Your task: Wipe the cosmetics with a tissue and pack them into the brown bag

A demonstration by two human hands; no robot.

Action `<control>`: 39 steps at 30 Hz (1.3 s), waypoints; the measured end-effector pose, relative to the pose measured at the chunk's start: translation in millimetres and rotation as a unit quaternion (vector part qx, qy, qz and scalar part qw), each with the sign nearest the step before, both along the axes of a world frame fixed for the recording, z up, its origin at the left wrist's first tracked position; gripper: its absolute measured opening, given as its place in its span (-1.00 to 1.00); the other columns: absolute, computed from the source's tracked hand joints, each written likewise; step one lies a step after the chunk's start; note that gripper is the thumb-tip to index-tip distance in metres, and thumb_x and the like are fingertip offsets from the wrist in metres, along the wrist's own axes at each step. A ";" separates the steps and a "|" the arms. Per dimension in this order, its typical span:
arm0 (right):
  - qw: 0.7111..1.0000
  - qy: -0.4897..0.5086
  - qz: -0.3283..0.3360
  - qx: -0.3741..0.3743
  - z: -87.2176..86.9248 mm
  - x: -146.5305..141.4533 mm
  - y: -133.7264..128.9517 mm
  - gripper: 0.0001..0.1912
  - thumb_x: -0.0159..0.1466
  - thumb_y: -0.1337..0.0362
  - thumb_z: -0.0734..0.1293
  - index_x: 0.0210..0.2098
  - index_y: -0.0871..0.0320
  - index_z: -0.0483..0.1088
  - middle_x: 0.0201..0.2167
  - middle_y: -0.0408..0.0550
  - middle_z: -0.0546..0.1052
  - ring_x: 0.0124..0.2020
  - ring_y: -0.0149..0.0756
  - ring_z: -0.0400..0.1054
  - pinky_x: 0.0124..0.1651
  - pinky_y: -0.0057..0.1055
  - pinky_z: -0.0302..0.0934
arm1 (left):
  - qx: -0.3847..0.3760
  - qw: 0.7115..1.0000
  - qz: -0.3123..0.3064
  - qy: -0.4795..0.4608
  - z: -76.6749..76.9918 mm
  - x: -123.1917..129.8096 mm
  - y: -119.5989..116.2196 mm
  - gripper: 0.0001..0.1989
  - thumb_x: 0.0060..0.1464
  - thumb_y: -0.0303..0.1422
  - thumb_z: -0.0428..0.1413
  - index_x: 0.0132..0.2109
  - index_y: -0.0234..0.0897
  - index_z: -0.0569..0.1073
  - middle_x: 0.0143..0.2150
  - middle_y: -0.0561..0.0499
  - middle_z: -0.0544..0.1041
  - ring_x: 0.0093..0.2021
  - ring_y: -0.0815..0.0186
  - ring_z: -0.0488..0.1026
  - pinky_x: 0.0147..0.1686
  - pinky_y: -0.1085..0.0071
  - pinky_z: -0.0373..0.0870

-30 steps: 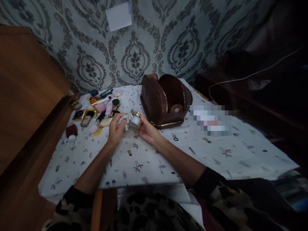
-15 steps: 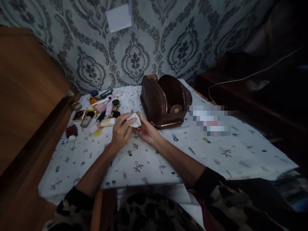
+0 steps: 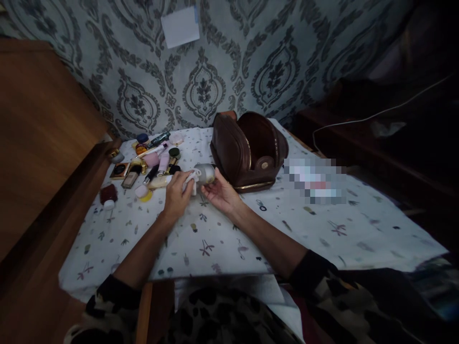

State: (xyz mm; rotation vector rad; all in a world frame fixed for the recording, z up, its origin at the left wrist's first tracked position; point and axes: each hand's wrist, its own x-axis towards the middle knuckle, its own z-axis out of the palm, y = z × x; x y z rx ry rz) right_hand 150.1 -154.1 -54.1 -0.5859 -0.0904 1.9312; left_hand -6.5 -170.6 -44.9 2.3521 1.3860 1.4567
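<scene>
My right hand (image 3: 225,195) holds a small rounded jar (image 3: 205,172), greyish and shiny, tilted on its side above the table. Close against it on the left, my left hand (image 3: 175,196) pinches a crumpled white cloth or tissue (image 3: 194,177); whether the cloth touches the jar I cannot tell. Just beyond my right hand stands a brown leather bag (image 3: 231,150), unzipped and gaping at the top. To the left of my hands lies a cream-coloured tube (image 3: 159,182), partly hidden by my left fingers.
Several cosmetics lie at the table's left, among them a foundation bottle (image 3: 131,177), a dark red bottle (image 3: 108,195) and a yellow-and-white jar (image 3: 143,192). A blurred-out item (image 3: 315,180) is right of the bag. A patterned white cloth (image 3: 222,243) covers the table.
The white cloth covered most of the jar before. My left hand has drawn it back to the left, and the jar's grey side now shows in my right hand.
</scene>
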 end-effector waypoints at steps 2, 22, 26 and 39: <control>1.000 0.000 -0.005 0.006 -1.0 -1.1 0.7 -0.82 0.23 0.20 0.46 -0.31 0.14 0.42 -0.45 -0.16 0.55 -0.41 -0.38 0.45 -0.39 -0.47 0.44 | -0.045 0.999 0.003 0.003 1.7 0.9 -1.4 -0.91 0.22 -0.39 0.04 -0.21 -0.27 0.45 -0.34 0.04 0.46 -0.31 0.32 0.41 -0.26 0.41 0.33; 0.989 -0.064 0.036 0.129 -11.3 -1.0 2.7 -0.67 0.02 0.26 0.57 -0.25 0.09 0.46 -0.35 -0.16 0.61 -0.32 -0.28 0.49 -0.26 -0.35 0.42 | -0.206 0.891 -0.079 -0.398 -2.0 1.6 9.0 -0.71 0.04 -0.15 0.23 -0.21 -0.27 0.48 -0.34 0.07 0.49 -0.42 0.42 0.38 -0.39 0.53 0.36; 0.956 -0.195 -0.004 0.218 -7.5 -3.8 -2.3 -0.51 -0.11 0.29 0.59 -0.18 0.05 0.47 -0.25 -0.18 0.60 -0.23 -0.30 0.47 -0.12 -0.35 0.38 | -0.171 0.932 -0.033 -0.318 2.3 -7.3 10.7 -0.80 0.11 -0.22 0.18 -0.24 -0.28 0.50 -0.35 0.08 0.48 -0.38 0.41 0.36 -0.37 0.54 0.33; 0.701 -0.596 -0.078 0.384 -17.4 0.3 -2.8 -0.46 -0.12 0.33 0.51 -0.09 0.03 0.53 -0.16 -0.05 0.52 -0.07 -0.07 0.38 0.10 -0.14 0.23 | -0.043 0.993 -0.112 0.017 10.9 0.2 -4.1 -0.83 0.14 -0.41 0.09 -0.18 -0.24 0.57 -0.18 -0.06 0.46 -0.11 0.20 0.41 -0.08 0.25 0.36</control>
